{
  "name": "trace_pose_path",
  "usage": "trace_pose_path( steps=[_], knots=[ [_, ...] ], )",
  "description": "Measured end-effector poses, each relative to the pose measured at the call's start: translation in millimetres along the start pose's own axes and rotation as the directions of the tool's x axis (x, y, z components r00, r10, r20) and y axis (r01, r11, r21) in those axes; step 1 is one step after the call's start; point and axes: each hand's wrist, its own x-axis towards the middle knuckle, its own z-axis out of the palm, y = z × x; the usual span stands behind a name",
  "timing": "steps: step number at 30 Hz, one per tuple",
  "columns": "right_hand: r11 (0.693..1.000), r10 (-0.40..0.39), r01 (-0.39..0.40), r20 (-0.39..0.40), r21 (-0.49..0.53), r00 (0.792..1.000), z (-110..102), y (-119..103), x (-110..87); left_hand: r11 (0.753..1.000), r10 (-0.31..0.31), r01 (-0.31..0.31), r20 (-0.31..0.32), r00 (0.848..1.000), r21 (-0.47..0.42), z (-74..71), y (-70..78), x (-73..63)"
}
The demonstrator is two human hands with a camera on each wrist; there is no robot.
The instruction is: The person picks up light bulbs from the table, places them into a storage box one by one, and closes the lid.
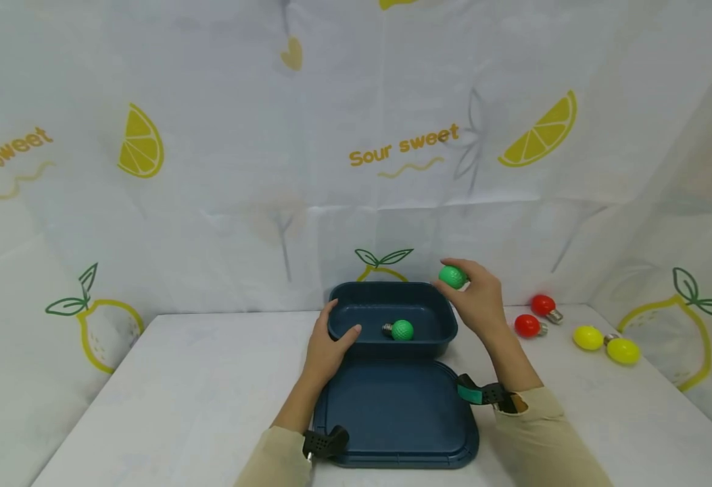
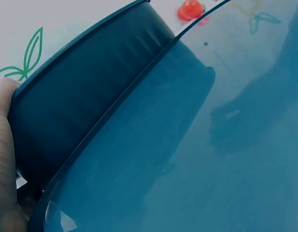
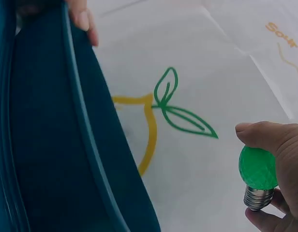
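Observation:
A green light bulb [image 1: 452, 276] with a metal screw base [image 3: 258, 198] is held between the thumb and fingers of my right hand [image 1: 479, 295], above the right back corner of a dark blue box [image 1: 392, 349]. Inside that box another green bulb [image 1: 401, 330] lies on its side, base to the left. My left hand [image 1: 326, 345] grips the box at its left end, thumb over the front rim and fingers along the side. Flat on the table in front of the box is a dark blue lid [image 1: 397, 416].
To the right on the white table [image 1: 222, 399] lie two red bulbs [image 1: 527, 326] and two yellow bulbs [image 1: 623, 351]. A white curtain [image 1: 240, 169] printed with lemons hangs behind the table. Both wrists wear dark straps.

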Motion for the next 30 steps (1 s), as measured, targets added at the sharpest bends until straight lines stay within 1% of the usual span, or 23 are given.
trace_pose_path(
  steps=[3,7,10,15,19,24,27,30],
  knots=[
    [0.999,-0.017,0.017,0.008,0.045,1.000,11,-7,1.5,1.000,0.000,0.000,0.001,1.000,0.000,-0.3,0.2,0.0],
    [0.995,-0.022,0.014,0.077,0.102,0.997,24,-10,-1.4,1.000,0.009,-0.009,0.000,1.000,0.010,-1.3,0.5,0.9],
    [0.993,0.000,-0.017,0.141,0.119,0.990,32,-5,-5.7,1.000,0.006,-0.006,-0.008,1.000,0.006,-1.8,0.8,0.6],
    [0.991,0.036,-0.061,0.193,0.122,0.980,45,11,-14.9,1.000,0.008,-0.008,0.003,1.000,0.005,0.6,-1.5,1.7],
    [0.993,0.035,-0.058,0.221,0.100,0.975,52,18,-20.8,1.000,0.012,-0.012,0.014,1.000,0.002,3.0,-1.9,2.7],
    [0.999,0.021,-0.028,0.263,0.023,0.965,55,16,-23.6,1.000,0.007,-0.007,0.002,1.000,0.016,2.5,-1.3,1.5],
    [0.999,0.041,-0.035,0.297,-0.024,0.954,55,12,-24.2,1.000,0.004,-0.004,-0.007,1.000,0.020,1.8,-1.4,1.1],
    [0.997,0.066,-0.050,0.318,-0.058,0.946,54,10,-24.7,1.000,0.002,-0.002,-0.003,1.000,0.015,1.9,-1.6,1.4]
  ],
)
